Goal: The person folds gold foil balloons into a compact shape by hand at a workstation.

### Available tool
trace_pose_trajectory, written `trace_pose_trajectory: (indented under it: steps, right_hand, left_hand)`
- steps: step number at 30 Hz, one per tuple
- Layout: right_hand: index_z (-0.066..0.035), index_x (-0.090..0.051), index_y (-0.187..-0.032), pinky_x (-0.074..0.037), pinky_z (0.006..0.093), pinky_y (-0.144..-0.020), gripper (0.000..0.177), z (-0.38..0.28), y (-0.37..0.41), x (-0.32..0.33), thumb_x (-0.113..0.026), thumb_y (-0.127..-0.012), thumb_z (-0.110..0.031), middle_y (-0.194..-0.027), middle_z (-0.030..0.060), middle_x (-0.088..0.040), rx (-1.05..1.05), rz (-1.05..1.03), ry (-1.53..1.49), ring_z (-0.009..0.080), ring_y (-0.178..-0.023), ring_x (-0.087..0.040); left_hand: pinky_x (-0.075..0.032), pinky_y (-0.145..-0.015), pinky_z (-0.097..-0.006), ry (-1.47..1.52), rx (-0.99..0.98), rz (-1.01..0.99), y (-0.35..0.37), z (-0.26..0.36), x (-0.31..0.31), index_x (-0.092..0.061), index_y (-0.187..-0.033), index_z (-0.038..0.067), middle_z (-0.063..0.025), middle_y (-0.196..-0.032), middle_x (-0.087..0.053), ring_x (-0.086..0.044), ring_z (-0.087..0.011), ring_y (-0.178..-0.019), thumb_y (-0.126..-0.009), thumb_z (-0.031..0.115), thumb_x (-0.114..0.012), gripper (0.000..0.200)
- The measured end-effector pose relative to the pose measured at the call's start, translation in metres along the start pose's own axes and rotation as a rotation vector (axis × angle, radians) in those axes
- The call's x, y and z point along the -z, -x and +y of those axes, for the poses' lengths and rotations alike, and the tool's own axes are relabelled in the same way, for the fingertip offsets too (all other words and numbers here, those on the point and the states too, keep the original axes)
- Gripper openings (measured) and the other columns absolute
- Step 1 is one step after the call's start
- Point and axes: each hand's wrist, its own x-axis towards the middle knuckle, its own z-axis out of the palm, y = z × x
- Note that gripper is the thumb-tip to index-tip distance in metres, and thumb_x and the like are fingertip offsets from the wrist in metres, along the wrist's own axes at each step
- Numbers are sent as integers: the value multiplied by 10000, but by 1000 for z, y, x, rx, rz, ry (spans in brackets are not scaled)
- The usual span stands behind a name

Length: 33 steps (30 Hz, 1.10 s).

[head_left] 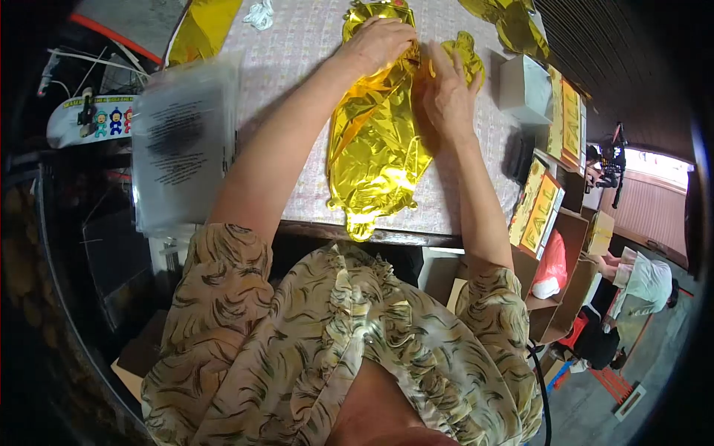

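Two patterned sleeves (230, 271) occupy the lower frame. Beyond them, at upper centre, the gold foil piece (375, 141) lies lengthwise on the cloth-covered table (290, 182). Condition: shiny, creased throughout, with orange reflections; its near end is rounded, with a short projecting tab and small side nubs.

The right hand (450, 97) is beside the foil's right edge, fingers partly spread; whether it pinches anything cannot be told. Farther up, the left hand (379, 46) rests over the foil's upper part, fingers bent downward; a firm hold cannot be confirmed.

Left of frame: clear plastic packets (182, 145) with dark print. Upper right: a smaller gold foil piece (466, 56), near the right hand, and a white box (524, 89). Far right: two persons (645, 284) (595, 338) over the grey floor (654, 357).
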Motion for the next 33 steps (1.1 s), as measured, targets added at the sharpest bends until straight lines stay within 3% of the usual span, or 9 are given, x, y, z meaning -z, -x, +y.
trace_pose_trajectory:
  steps: [6, 8, 12, 14, 17, 21, 23, 30, 33]
  right_hand:
    - [-248, -494, -1523, -135, 729, -1175, 581, -4, 7, 1, -532, -959, -116, -1582, 22, -482, 10, 84, 160, 338, -1515, -352]
    - [-212, -588, -1447, -132, 712, -1189, 477, -12, 8, -2, -583, -971, -245, -1541, 57, -530, 36, 88, 257, 375, -1475, -406]
    - [-217, -611, -1424, -120, 719, -1190, 465, -16, 7, 3, -593, -961, -249, -1537, 50, -531, 76, 102, 340, 370, -1489, -383]
    - [-220, -614, -1420, -99, 724, -1194, 484, -16, 5, 7, -614, -938, -257, -1549, 37, -515, 91, 42, 424, 369, -1499, -366]
    - [-247, -628, -1413, -128, 714, -1191, 512, -19, 3, 9, -605, -908, -160, -1564, 27, -501, 95, 49, 415, 336, -1484, -393]
    - [-240, -630, -1408, -128, 711, -1194, 511, -23, 1, 11, -607, -904, -162, -1566, 27, -499, 86, 32, 435, 330, -1483, -396]
    - [-212, -613, -1425, -71, 724, -1202, 497, -22, 0, 11, -610, -928, -225, -1566, 32, -495, 97, -21, 484, 351, -1508, -358]
    - [-184, -643, -1383, -103, 719, -1199, 449, -17, -7, 5, -582, -939, -166, -1499, 23, -569, 121, 77, 349, 337, -1465, -436]
    - [-184, -645, -1377, -124, 709, -1199, 444, -18, -6, 3, -587, -937, -172, -1451, 3, -613, 176, 69, 340, 316, -1439, -477]
  left_hand:
    - [-384, -1156, -438, -18, 23, -48, 2, 7, 4, -666, -1293, 104, -57, -1366, -649, -546, -271, -1332, -1014, 184, -588, 301]
    - [-370, -1167, -443, -54, 56, -66, 2, 8, 4, -665, -1306, 112, -46, -1377, -646, -536, -264, -1348, -1014, 191, -596, 310]
    - [-351, -1154, -439, -84, 45, -5, 4, 12, 4, -691, -1264, 139, -21, -1372, -645, -541, -228, -1322, -998, 213, -605, 289]
    - [-335, -1175, -511, -138, 44, 38, 4, 16, 5, -684, -1296, 176, -17, -1400, -629, -476, -244, -1408, -1006, 233, -615, 303]
    - [-341, -1152, -499, -241, 19, 56, 4, 16, 8, -706, -1260, 205, 6, -1402, -626, -485, -230, -1389, -997, 256, -632, 278]
    - [-343, -1094, -467, -189, 71, 67, 6, 19, 10, -722, -1211, 253, 74, -1351, -644, -522, -188, -1314, -993, 335, -628, 251]
    - [-357, -1050, -436, -151, 97, 23, 6, 22, 11, -728, -1178, 240, 86, -1300, -670, -550, -184, -1257, -1002, 350, -615, 237]
    - [-365, -1030, -450, -99, 115, 27, 3, 24, 15, -726, -1147, 224, 76, -1242, -689, -575, -184, -1222, -1007, 341, -602, 220]
    - [-373, -1074, -456, -127, 186, -115, 4, 26, 16, -699, -1266, 199, 41, -1352, -656, -556, -201, -1278, -1021, 336, -581, 305]
